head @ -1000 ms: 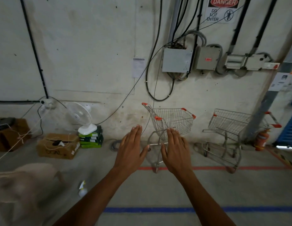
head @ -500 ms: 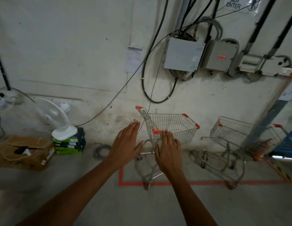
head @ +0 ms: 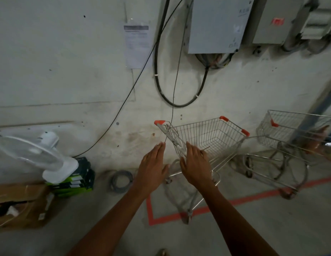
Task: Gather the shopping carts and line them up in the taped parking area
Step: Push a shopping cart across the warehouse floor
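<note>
Both hands out in front, palms down, fingers straight and spread, grasping nothing. Left hand [head: 151, 169] hovers just left of the near cart's handle end, w/ a gap to the metal; right hand [head: 196, 163] sits over the handle side of the near cart [head: 207, 137], fingers [head: 191, 147] reaching the basket's back edge, but whether they touch the wire can't be told from this angle. Near cart stands upright close to the wall [head: 68, 71], orange corner caps on the basket rim, its frame inside the corner of the red floor tape [head: 253, 198], w/ one blurred wheel right at the tape line. Second cart [head: 290, 130] is to the right, near the first but apart, also against the wall and behind the tape, blurred at the frame edge. Left side of the floor: white fan [head: 37, 154] resting on a stack of green-black boxes [head: 76, 180], brown cardboard box [head: 20, 204] beside that, a grey cable coil [head: 122, 180] between the boxes and the left hand. On the wall above: paper notice [head: 137, 45], grey electrical box [head: 216, 24] w/ black cables looping down under it.
</note>
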A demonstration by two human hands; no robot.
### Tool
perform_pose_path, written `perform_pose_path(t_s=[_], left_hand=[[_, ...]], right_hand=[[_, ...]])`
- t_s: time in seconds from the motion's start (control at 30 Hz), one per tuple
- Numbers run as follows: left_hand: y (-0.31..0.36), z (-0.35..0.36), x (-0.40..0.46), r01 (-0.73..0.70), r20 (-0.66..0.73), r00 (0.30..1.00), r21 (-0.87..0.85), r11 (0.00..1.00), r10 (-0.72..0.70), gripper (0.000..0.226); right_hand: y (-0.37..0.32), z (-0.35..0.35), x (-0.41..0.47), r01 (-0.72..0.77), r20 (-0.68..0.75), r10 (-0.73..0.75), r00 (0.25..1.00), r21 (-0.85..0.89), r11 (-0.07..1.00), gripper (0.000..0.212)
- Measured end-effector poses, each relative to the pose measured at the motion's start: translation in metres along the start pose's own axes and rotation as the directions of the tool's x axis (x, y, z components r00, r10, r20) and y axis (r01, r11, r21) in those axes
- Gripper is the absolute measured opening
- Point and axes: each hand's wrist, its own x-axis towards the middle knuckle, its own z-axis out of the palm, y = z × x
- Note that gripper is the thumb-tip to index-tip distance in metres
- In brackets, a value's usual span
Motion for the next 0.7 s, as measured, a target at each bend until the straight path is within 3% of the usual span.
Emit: perform_pose_path(t_s=[0.2,0.43,0.5,0.7], left_hand=[[-0.067,0.047,0.100,-0.060,0.138,0.989,0.018,0.998,0.057,0.080],[-0.112,0.109,0.229,-0.169,0.323,0.932,-0.003,0.986,0.161,0.087],[-0.118,0.133,0.261,-0.225,0.420,0.882,-0.021,0.974,0.212,0.081],[-0.158,0.215,0.321,-0.526,0.724,0.601,0.039,0.850,0.338,0.070]], right_hand=[[0.021,0.092,0.092,-0.109,0.154,0.115,0.981,-0.048,0.993,0.073],[0.037,0.149,0.159,-0.292,0.349,0.303,0.887,-0.085,0.953,0.071],[0.043,0.162,0.175,-0.348,0.427,0.367,0.826,-0.125,0.929,0.068],[0.048,0.190,0.192,-0.528,0.605,0.490,0.628,-0.131,0.839,0.055]])
